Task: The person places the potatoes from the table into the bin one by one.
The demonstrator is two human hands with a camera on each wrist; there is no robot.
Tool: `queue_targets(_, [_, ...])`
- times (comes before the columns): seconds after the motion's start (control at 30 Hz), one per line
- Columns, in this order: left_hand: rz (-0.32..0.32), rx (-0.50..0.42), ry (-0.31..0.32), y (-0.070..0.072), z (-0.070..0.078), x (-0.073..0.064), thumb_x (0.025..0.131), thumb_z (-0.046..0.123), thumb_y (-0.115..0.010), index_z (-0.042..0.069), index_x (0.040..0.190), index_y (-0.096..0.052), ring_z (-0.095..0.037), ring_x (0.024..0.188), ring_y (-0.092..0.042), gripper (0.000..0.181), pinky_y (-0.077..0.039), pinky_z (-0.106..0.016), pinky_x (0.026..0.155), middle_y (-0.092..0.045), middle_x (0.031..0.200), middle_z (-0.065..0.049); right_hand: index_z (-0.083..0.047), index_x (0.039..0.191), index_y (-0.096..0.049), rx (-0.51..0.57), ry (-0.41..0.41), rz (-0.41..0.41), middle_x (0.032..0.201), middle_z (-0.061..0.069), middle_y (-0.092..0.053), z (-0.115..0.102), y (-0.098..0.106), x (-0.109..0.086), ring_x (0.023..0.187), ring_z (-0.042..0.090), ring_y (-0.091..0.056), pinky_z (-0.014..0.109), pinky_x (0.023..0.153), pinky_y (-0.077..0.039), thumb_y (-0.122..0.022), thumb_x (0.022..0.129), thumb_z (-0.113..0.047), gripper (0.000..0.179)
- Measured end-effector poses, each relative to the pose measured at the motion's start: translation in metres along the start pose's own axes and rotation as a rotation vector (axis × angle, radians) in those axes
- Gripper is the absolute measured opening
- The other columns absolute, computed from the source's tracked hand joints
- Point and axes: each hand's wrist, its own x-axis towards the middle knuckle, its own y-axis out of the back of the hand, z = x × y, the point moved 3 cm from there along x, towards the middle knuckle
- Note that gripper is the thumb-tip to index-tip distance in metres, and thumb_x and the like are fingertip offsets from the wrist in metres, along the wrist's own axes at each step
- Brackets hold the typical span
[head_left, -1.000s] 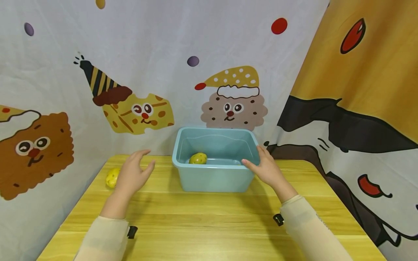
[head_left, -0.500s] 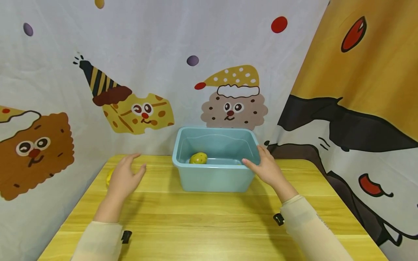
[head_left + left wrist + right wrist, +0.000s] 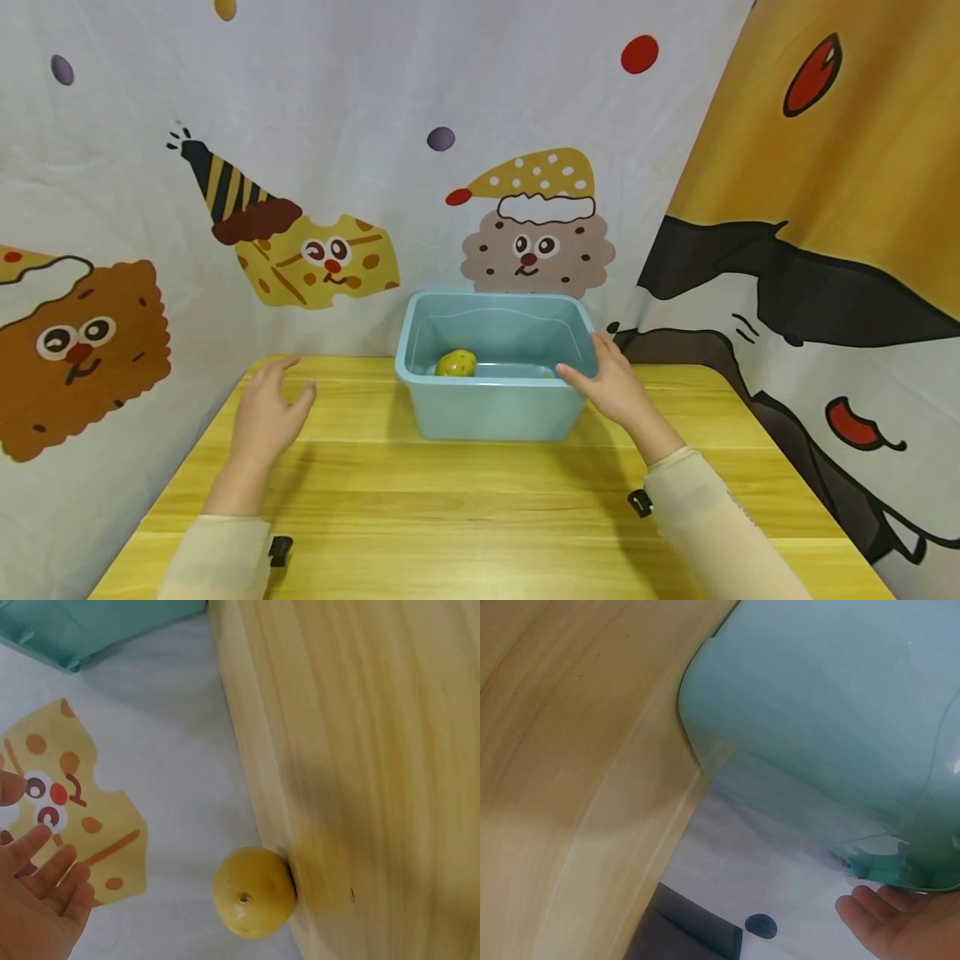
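My left hand (image 3: 266, 417) is held over the left part of the table, fingers spread and thumb apart, holding nothing. In the left wrist view a round yellow fruit (image 3: 253, 892) rests on the tabletop near its edge, apart from the fingers (image 3: 52, 877); in the head view this hand hides it. A light blue plastic bin (image 3: 491, 412) stands at the back middle. A yellow-green speckled fruit (image 3: 455, 363) lies inside it, to the left. My right hand (image 3: 611, 385) holds the bin's right front rim, thumb over the top and fingers along the outer side.
The wooden table (image 3: 480, 517) has a back edge close to a printed cloth backdrop (image 3: 330, 100). A darker patterned cloth (image 3: 840, 283) hangs on the right. Small black clips (image 3: 280, 551) sit at both sleeve cuffs.
My left hand has moved left and slightly towards me, now covering the yellow fruit on the table from the head camera. The right hand and the bin have stayed in place.
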Motion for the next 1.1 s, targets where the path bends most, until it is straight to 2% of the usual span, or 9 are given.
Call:
queue_targets(0.47, [0.017,-0.004,0.066,0.009,-0.020,0.000,0.100,0.031,-0.057,-0.002,0.142,-0.049,-0.056,0.129,-0.037,0.053,-0.032,-0.069,0.102,-0.043,0.144,-0.033,-0.002,0.160,-0.012,-0.007,0.000,0.002,0.164,0.024,-0.012,0.000,-0.001,0.001,0.146,0.050,-0.019,0.072,0.109,-0.024,-0.053,0.090,-0.072,0.107])
queue_targets(0.6, [0.000,-0.009,0.093,0.010,-0.025,-0.001,0.101,0.032,-0.055,-0.002,0.143,-0.047,-0.057,0.130,-0.035,0.055,-0.031,-0.069,0.102,-0.041,0.144,-0.034,-0.002,0.160,-0.011,-0.005,-0.001,0.001,0.164,0.024,-0.012,0.000,-0.001,0.000,0.146,0.050,-0.019,0.072,0.109,-0.023,-0.055,0.092,-0.067,0.104])
queue_targets(0.83, [-0.040,-0.019,0.138,0.011,-0.037,-0.005,0.102,0.039,-0.051,-0.002,0.148,-0.042,-0.058,0.132,-0.031,0.062,-0.030,-0.072,0.100,-0.035,0.149,-0.034,-0.002,0.160,-0.011,-0.012,-0.002,-0.003,0.164,0.024,-0.012,0.000,-0.001,0.000,0.146,0.051,-0.019,0.072,0.108,-0.024,-0.049,0.088,-0.077,0.111])
queue_targets(1.1, [-0.050,-0.005,0.162,0.010,-0.051,-0.006,0.102,0.035,-0.052,-0.004,0.147,-0.041,-0.060,0.131,-0.031,0.061,-0.030,-0.073,0.100,-0.034,0.147,-0.037,-0.001,0.160,-0.012,-0.013,0.000,-0.001,0.164,0.025,-0.012,0.000,-0.001,-0.001,0.146,0.051,-0.019,0.073,0.108,-0.024,-0.050,0.089,-0.075,0.109])
